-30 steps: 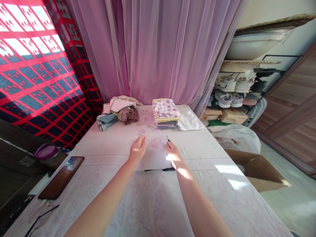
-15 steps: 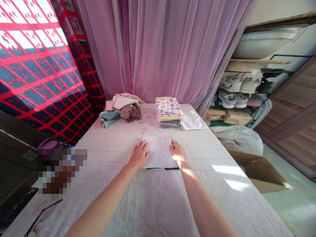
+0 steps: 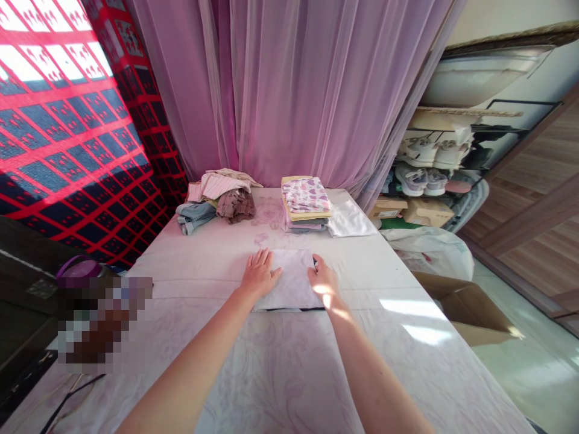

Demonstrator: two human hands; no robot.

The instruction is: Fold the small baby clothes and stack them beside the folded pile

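A folded white cloth (image 3: 294,280) with a dark strip along its near edge lies flat on the bed in front of me. My left hand (image 3: 261,274) rests palm down on its left side, fingers stretched out and pointing away from me. At the right edge of the cloth, my right hand (image 3: 324,280) has its thumb and curled fingers around the border. A small dark patch shows at those fingertips; I cannot tell whether it belongs to the cloth. Behind stands a neat stack of folded clothes (image 3: 306,202), topped by a heart-patterned piece.
Loose clothes (image 3: 217,196) are heaped at the far left of the bed (image 3: 203,253). A white folded piece (image 3: 350,218) lies right of the stack. Beyond the right edge are an open cardboard box (image 3: 479,334) and a shoe rack with shoes (image 3: 420,181). A purple curtain (image 3: 289,90) hangs behind.
My left hand has slid slightly forward and to the right over the cloth. The right hand stays at the right edge, its fingers shifted a little. The whole view has turned slightly.
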